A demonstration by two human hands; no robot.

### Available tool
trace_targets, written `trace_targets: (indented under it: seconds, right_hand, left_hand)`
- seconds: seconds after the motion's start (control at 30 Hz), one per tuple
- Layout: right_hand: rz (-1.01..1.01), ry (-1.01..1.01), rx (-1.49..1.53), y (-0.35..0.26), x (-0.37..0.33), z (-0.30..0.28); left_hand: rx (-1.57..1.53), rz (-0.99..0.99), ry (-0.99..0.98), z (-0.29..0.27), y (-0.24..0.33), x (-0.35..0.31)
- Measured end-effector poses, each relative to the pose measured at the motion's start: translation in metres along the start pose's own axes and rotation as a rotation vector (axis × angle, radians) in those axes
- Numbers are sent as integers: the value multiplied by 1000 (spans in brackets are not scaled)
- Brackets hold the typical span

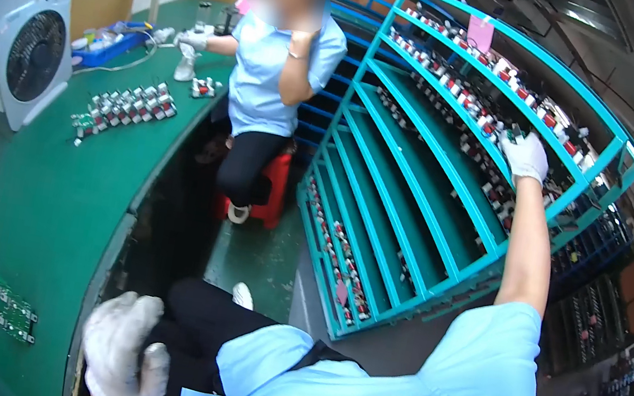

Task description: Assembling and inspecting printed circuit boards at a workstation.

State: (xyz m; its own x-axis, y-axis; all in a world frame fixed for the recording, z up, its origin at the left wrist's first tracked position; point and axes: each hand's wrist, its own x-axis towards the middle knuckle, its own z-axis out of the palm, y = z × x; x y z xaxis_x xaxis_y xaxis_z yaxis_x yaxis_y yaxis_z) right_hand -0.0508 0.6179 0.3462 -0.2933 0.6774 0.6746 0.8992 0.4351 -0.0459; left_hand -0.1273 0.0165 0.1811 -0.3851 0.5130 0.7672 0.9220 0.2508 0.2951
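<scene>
We reach our right arm up to the turquoise rack (pixel 417 152), where our white-gloved right hand (pixel 525 159) is at an upper shelf, among the red-and-white components (pixel 468 97) lined up there. Its fingers bend toward a small dark-green part (pixel 515 134) at their tips; we cannot tell whether they grip it. Our gloved left hand (pixel 120 345) hangs by the near edge of the green table (pixel 84 184), holding nothing we can see, fingers loosely curled and thumb apart. On the tabletop we have a cluster of green circuit boards (pixel 9 308) nearby and, farther along, rows of red-and-white assemblies (pixel 126 109). Beyond them stands a fan (pixel 35 54), with a blue tray (pixel 111 50) just beside it. A co-worker (pixel 274 78) in a light-blue shirt sits on a red stool (pixel 275 187) between table and rack.
</scene>
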Motion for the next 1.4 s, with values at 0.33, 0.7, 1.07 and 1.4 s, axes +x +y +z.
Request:
trace_targets:
  seconds: [0.33,0.7,1.07,1.4]
  right_hand:
    - [-83,1,29,64,38,30]
    - [16,5,-90,39,34,28]
    - [-79,69,-170,43,31,37]
    - [-20,7,-79,38,30,38]
  left_hand:
    - [-144,-102,-139,47,-20,-6]
    - [-46,-252,-190,41,-31,-23]
    - [67,-612,102,39,-91,-50]
    - [633,-835,217,42,-179,-157]
